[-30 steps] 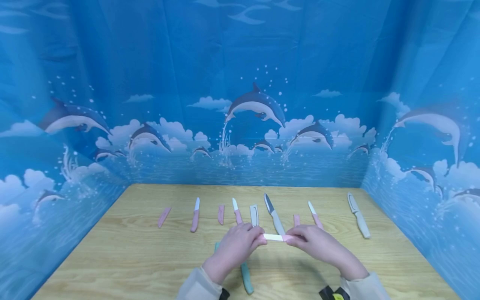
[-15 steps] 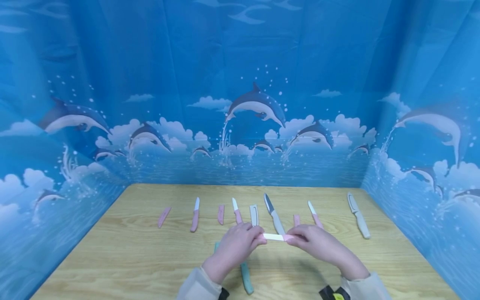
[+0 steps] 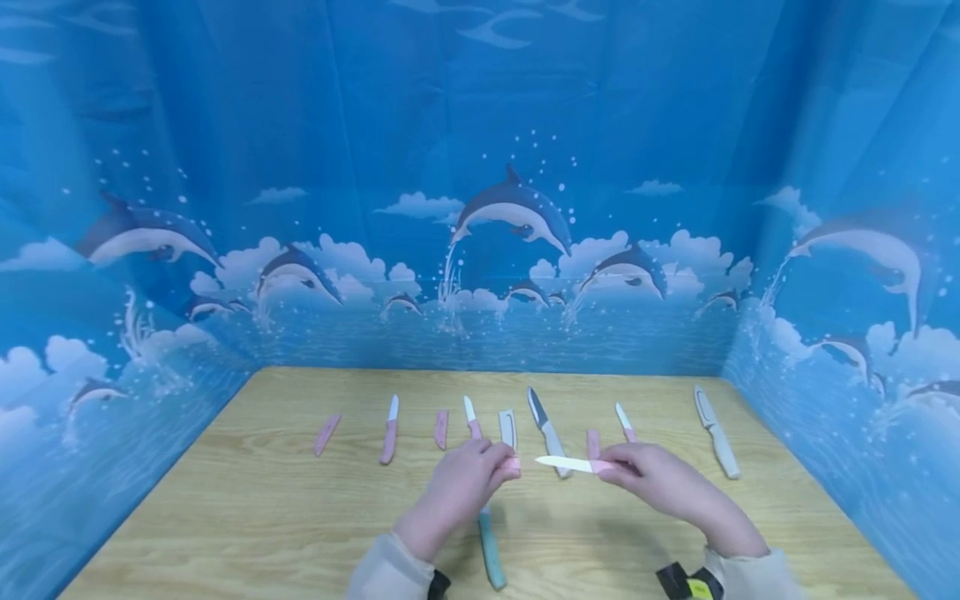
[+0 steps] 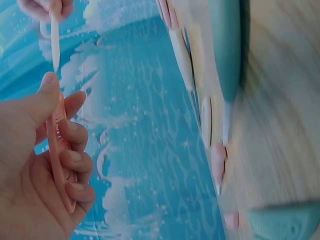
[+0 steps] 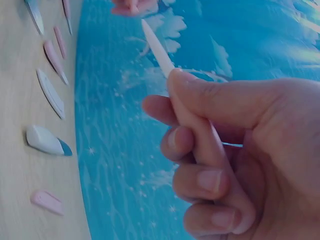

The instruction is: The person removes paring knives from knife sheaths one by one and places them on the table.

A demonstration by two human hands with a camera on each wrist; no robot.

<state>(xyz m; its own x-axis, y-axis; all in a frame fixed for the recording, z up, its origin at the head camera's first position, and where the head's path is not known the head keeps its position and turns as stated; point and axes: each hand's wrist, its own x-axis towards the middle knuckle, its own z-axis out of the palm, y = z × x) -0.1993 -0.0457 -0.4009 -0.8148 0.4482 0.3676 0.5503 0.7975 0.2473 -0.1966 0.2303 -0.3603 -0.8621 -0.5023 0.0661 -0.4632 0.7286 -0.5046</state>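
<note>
In the head view my left hand (image 3: 459,496) and right hand (image 3: 663,487) are raised over the middle of the table, apart from each other. My left fingers are curled round a pink knife sheath (image 4: 56,160). My right hand grips the pink handle of a small paring knife (image 5: 197,125), thumb along the handle. Its bare white blade (image 3: 566,463) points left toward the sheath, with a gap between them. Below the left hand lies a knife with a teal handle (image 3: 491,550), partly hidden; a teal sheath (image 4: 284,223) shows in the left wrist view.
Across the wooden table (image 3: 247,508) lie several pink-handled knives, such as one at left (image 3: 390,433), and loose pink sheaths (image 3: 327,435). A white sheath (image 3: 508,427), a dark-bladed knife (image 3: 537,407) and a sheathed white knife (image 3: 717,433) lie there too. Dolphin-print curtains (image 3: 480,125) enclose the table.
The paring knife's blade has come out of the sheath and its tip now shows. My right hand has moved right with the knife, and my left hand slightly left with the sheath.
</note>
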